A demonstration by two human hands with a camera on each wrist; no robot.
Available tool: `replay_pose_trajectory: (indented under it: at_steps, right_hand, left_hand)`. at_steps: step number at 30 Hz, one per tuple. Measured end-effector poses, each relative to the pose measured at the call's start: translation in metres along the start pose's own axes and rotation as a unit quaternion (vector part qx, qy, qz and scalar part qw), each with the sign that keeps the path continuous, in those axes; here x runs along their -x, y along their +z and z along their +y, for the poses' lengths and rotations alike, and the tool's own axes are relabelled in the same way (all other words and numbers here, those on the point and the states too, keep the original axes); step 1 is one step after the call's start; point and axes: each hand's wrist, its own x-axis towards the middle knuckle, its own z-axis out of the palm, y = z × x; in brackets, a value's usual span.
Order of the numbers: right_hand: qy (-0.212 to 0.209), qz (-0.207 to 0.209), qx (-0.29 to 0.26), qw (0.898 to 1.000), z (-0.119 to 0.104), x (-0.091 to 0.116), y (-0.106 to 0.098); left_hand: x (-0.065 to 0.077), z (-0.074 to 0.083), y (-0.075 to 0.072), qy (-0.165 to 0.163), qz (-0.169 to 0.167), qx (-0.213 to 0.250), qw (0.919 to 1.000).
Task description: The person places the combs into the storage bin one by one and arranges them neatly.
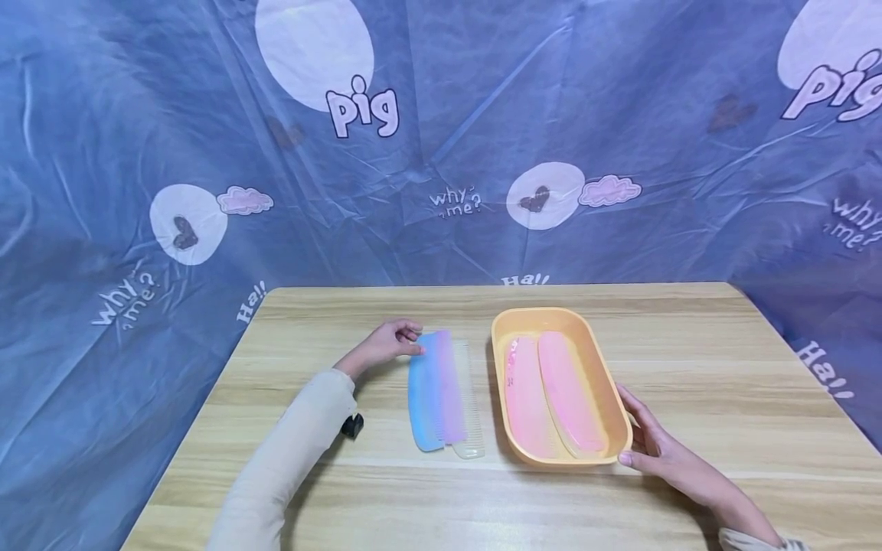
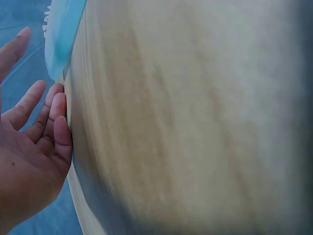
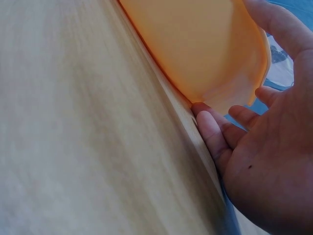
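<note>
- Behind everything we see the printed blue cloth (image 1: 475,130), with its lettering, hearts and clouds.
- Before it we have the wooden table (image 1: 365,505), which bears all the rest.
- On the table, right of the middle, we find the yellow tray (image 1: 606,390), upright, two pink combs inside.
- At the tray's near right corner, we see the right hand (image 1: 658,451) bent around the outside, thumb and fingers apart with the corner between them; we judge that it steadies the tray.
- At the far end of the loose combs, the left hand (image 1: 387,344) is partly open, fingers loosely bent; we see no firm hold, and cannot tell whether its thumb touches or only overlaps the comb there.
- In the tray, the left pink comb (image 1: 527,398) and right pink comb (image 1: 568,390) lie side by side.
- Left of the tray, the blue comb (image 1: 423,398) overlaps the purple comb (image 1: 451,390), which overlaps the clear comb (image 1: 472,417). We take the step in hand to be reaching for the blue one; the next move seems to call for a pinch on its edge that leaves the others undisturbed.
- Smallest, we note a black object (image 1: 352,425) beside the left sleeve (image 1: 296,436).
</note>
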Motion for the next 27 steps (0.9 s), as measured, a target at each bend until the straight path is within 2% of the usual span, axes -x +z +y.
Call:
replay_pose_trajectory:
  at_steps: [9,17,27]
  right_hand:
    - [-0.007,0.007,0.002,1.000,0.0007,0.0000,0.0015]
    - [-0.003,0.002,-0.006,1.000,0.0006,-0.0013,0.0011]
    - [-0.016,0.005,0.011,1.000,0.0029,-0.0017,-0.0002]
  left_hand:
    - [-0.0066,-0.0027,-0.0002,0.004,-0.020,-0.014,0.9997]
    - [-0.0079,-0.0022,0.0007,0.009,-0.020,-0.034,0.9992]
    - [-0.0075,-0.0019,0.0005,-0.003,-0.018,-0.024,0.9995]
